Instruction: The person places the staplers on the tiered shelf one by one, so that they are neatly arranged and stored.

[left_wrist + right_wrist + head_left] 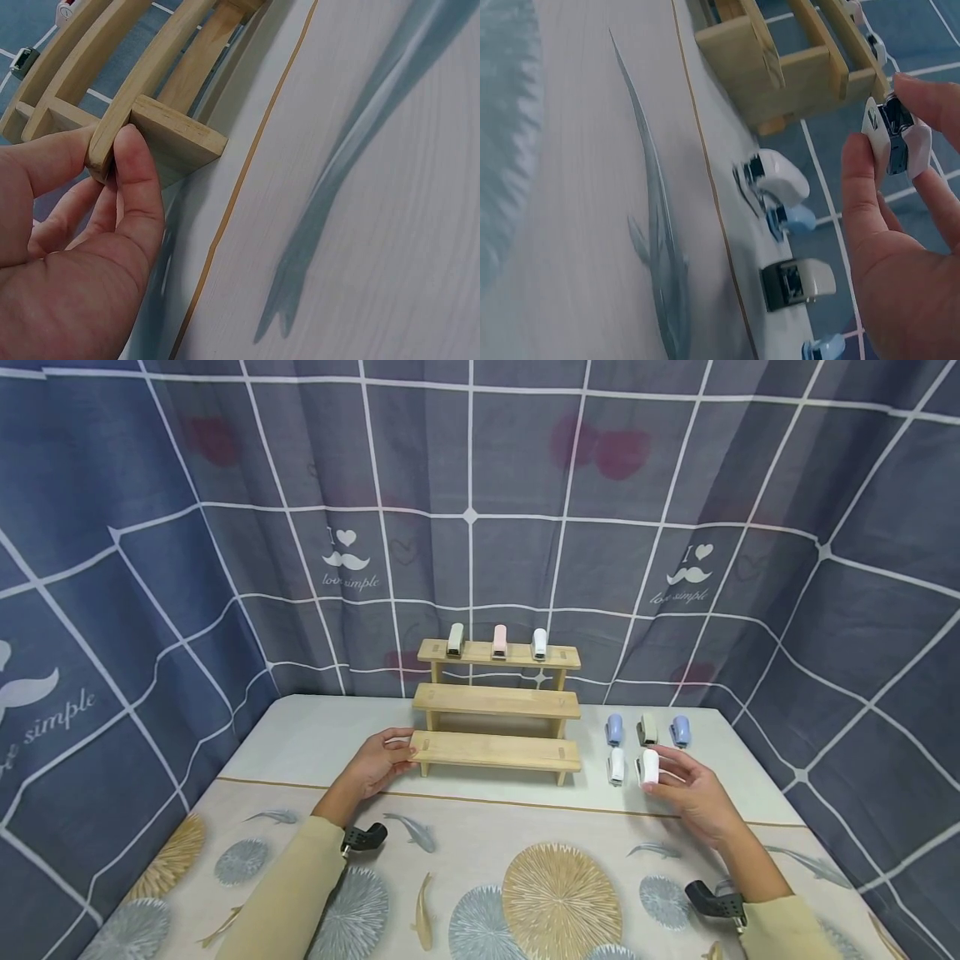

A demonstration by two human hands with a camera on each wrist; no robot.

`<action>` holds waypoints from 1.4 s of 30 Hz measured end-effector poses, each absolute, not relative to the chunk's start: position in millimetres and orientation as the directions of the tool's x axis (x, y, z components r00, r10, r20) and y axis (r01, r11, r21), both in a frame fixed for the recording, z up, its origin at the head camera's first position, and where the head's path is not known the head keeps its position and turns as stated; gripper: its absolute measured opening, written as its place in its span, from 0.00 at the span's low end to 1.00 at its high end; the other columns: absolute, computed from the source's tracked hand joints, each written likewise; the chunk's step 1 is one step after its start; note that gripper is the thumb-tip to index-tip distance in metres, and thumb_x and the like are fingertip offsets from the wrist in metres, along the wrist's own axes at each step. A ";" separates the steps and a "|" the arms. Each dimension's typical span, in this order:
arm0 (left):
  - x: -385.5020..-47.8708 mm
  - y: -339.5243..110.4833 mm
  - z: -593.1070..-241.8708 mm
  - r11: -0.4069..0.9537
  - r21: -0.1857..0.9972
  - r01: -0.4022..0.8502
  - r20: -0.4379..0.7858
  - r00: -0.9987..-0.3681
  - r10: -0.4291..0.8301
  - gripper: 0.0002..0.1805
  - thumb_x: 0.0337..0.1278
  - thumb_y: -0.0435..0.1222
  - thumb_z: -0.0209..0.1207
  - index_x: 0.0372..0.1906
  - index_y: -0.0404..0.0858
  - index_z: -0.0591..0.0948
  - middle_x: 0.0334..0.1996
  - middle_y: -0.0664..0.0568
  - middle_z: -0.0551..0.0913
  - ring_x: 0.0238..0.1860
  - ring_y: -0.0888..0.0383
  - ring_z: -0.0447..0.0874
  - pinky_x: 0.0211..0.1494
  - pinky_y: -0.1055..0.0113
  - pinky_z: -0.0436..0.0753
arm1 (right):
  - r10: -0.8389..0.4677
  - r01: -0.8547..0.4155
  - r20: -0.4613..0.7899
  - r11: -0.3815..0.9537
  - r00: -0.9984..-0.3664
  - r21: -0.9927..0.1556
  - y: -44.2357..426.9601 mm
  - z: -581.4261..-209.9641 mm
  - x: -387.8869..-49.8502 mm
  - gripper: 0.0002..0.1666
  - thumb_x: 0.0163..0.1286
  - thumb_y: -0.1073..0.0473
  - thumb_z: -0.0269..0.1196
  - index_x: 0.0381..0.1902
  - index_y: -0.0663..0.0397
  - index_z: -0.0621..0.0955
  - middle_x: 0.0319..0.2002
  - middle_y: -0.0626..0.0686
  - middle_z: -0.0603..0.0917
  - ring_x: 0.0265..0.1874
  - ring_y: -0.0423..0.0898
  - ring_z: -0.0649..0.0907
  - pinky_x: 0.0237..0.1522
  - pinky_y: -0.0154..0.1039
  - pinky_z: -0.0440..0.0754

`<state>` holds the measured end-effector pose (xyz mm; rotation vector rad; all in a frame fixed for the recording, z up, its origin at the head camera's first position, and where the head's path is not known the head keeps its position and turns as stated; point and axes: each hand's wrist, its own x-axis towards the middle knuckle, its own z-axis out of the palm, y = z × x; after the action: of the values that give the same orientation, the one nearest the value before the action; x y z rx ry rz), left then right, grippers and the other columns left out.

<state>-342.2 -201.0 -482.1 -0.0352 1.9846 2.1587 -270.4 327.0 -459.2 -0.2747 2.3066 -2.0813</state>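
Note:
A three-tier wooden shelf (495,750) stands at the middle of the table. The left hand (377,763) pinches the left end of its lowest board (120,120) between thumb and fingers. The right hand (693,793) holds a white stapler (648,767); in the right wrist view the stapler (897,136) is between thumb and fingers, off the table. Beside it stands another white stapler (616,767). Behind are a blue stapler (614,729), a cream-green one (647,729) and a second blue one (680,731). On the top board are green (455,640), pink (499,642) and white (539,644) staplers.
The white table (300,727) has a patterned cloth (420,893) over its front part, with an orange line at the cloth's edge. A dark blue checked curtain (420,552) hangs behind and on both sides. Black devices (364,838) are strapped at both wrists.

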 end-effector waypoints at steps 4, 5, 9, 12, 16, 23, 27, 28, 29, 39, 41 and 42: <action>-342.4 -201.1 -482.2 -0.077 0.983 -0.169 -0.158 -0.978 0.136 0.30 0.69 0.22 0.56 0.73 0.27 0.63 0.43 0.49 0.82 0.36 0.61 0.86 0.41 0.73 0.89 | -0.151 -0.142 0.123 0.118 -0.981 -0.983 316.0 -458.2 -271.0 0.45 0.62 0.73 0.71 0.75 0.65 0.65 0.54 0.37 0.78 0.49 0.31 0.85 0.46 0.27 0.87; -342.3 -201.1 -482.1 -0.078 0.983 -0.167 -0.156 -0.978 0.136 0.30 0.69 0.22 0.56 0.73 0.26 0.63 0.43 0.49 0.82 0.36 0.61 0.86 0.41 0.73 0.89 | -0.150 -0.148 0.129 0.129 -0.980 -0.980 313.1 -457.9 -271.0 0.45 0.62 0.72 0.71 0.74 0.65 0.65 0.54 0.37 0.78 0.49 0.32 0.85 0.46 0.27 0.87; -341.5 -201.1 -481.4 -0.081 0.983 -0.167 -0.155 -0.979 0.136 0.31 0.69 0.23 0.57 0.74 0.27 0.62 0.43 0.49 0.82 0.35 0.61 0.86 0.41 0.73 0.89 | -0.136 -0.169 0.145 0.187 -0.980 -0.968 300.6 -454.9 -271.3 0.45 0.60 0.69 0.74 0.73 0.65 0.67 0.54 0.39 0.78 0.49 0.33 0.85 0.45 0.29 0.88; -341.1 -202.0 -480.4 -0.087 0.982 -0.166 -0.153 -0.978 0.139 0.32 0.69 0.22 0.57 0.74 0.27 0.62 0.43 0.49 0.82 0.35 0.61 0.86 0.41 0.73 0.89 | -0.135 -0.174 0.147 0.220 -0.980 -0.960 290.4 -452.4 -272.4 0.46 0.59 0.67 0.75 0.73 0.64 0.68 0.57 0.45 0.79 0.49 0.34 0.85 0.45 0.31 0.89; -341.7 -203.4 -480.2 -0.090 0.982 -0.168 -0.155 -0.978 0.140 0.32 0.69 0.23 0.57 0.74 0.27 0.61 0.43 0.49 0.82 0.35 0.61 0.86 0.41 0.73 0.89 | -0.158 -0.176 0.145 0.200 -0.977 -0.964 277.0 -451.4 -275.7 0.46 0.59 0.68 0.75 0.73 0.64 0.69 0.59 0.50 0.79 0.48 0.36 0.85 0.44 0.33 0.89; -341.2 -203.1 -480.9 -0.065 0.983 -0.172 -0.162 -0.978 0.131 0.31 0.70 0.23 0.56 0.74 0.28 0.62 0.43 0.50 0.82 0.35 0.62 0.86 0.41 0.73 0.89 | -0.216 -0.185 0.153 0.138 -0.964 -0.973 253.4 -449.8 -282.9 0.45 0.58 0.70 0.75 0.72 0.65 0.69 0.57 0.52 0.79 0.48 0.39 0.86 0.45 0.35 0.90; -340.7 -202.0 -480.8 -0.067 0.983 -0.169 -0.159 -0.978 0.133 0.31 0.70 0.23 0.56 0.74 0.28 0.62 0.42 0.50 0.82 0.34 0.62 0.86 0.40 0.73 0.89 | -0.242 -0.193 0.163 0.106 -0.957 -0.975 239.8 -446.9 -286.8 0.46 0.57 0.71 0.75 0.72 0.66 0.69 0.57 0.53 0.80 0.48 0.39 0.86 0.46 0.35 0.90; -340.4 -201.7 -480.6 -0.068 0.984 -0.167 -0.157 -0.978 0.136 0.31 0.70 0.23 0.56 0.75 0.28 0.62 0.42 0.50 0.82 0.34 0.62 0.86 0.41 0.73 0.89 | -0.247 -0.194 0.164 0.100 -0.955 -0.976 236.6 -446.3 -287.8 0.46 0.57 0.71 0.75 0.72 0.66 0.69 0.58 0.54 0.80 0.48 0.39 0.86 0.46 0.35 0.90; -340.3 -201.4 -480.5 -0.068 0.984 -0.166 -0.155 -0.978 0.139 0.31 0.70 0.23 0.56 0.75 0.27 0.62 0.43 0.50 0.82 0.34 0.62 0.86 0.41 0.73 0.89 | -0.250 -0.196 0.167 0.096 -0.954 -0.976 233.4 -445.8 -288.7 0.46 0.57 0.71 0.75 0.72 0.66 0.69 0.58 0.54 0.80 0.48 0.39 0.86 0.46 0.35 0.90; -341.7 -203.4 -484.0 -0.081 0.984 -0.160 -0.147 -0.978 0.147 0.32 0.68 0.23 0.58 0.74 0.27 0.62 0.42 0.51 0.82 0.34 0.61 0.86 0.41 0.72 0.89 | -0.311 -0.214 0.170 0.111 -0.935 -0.971 200.1 -441.0 -300.5 0.44 0.56 0.68 0.77 0.71 0.60 0.73 0.62 0.66 0.78 0.47 0.45 0.86 0.44 0.37 0.91; -342.2 -203.3 -484.4 -0.078 0.984 -0.162 -0.150 -0.978 0.147 0.32 0.68 0.23 0.58 0.74 0.27 0.63 0.42 0.51 0.82 0.35 0.61 0.86 0.41 0.72 0.89 | -0.308 -0.217 0.171 0.123 -0.936 -0.968 193.2 -438.0 -302.4 0.44 0.55 0.67 0.77 0.70 0.59 0.74 0.62 0.67 0.79 0.48 0.46 0.86 0.44 0.35 0.90; -342.5 -203.3 -484.5 -0.079 0.983 -0.163 -0.151 -0.978 0.146 0.32 0.68 0.23 0.58 0.74 0.27 0.63 0.42 0.51 0.82 0.35 0.61 0.86 0.41 0.73 0.89 | -0.307 -0.215 0.168 0.125 -0.937 -0.969 189.7 -436.4 -303.5 0.44 0.55 0.67 0.78 0.69 0.59 0.75 0.62 0.67 0.79 0.48 0.46 0.85 0.44 0.35 0.89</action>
<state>-342.5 -203.3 -484.5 -0.0187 1.9756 2.1640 -303.5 189.7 -436.4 -0.5343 2.3012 -1.9594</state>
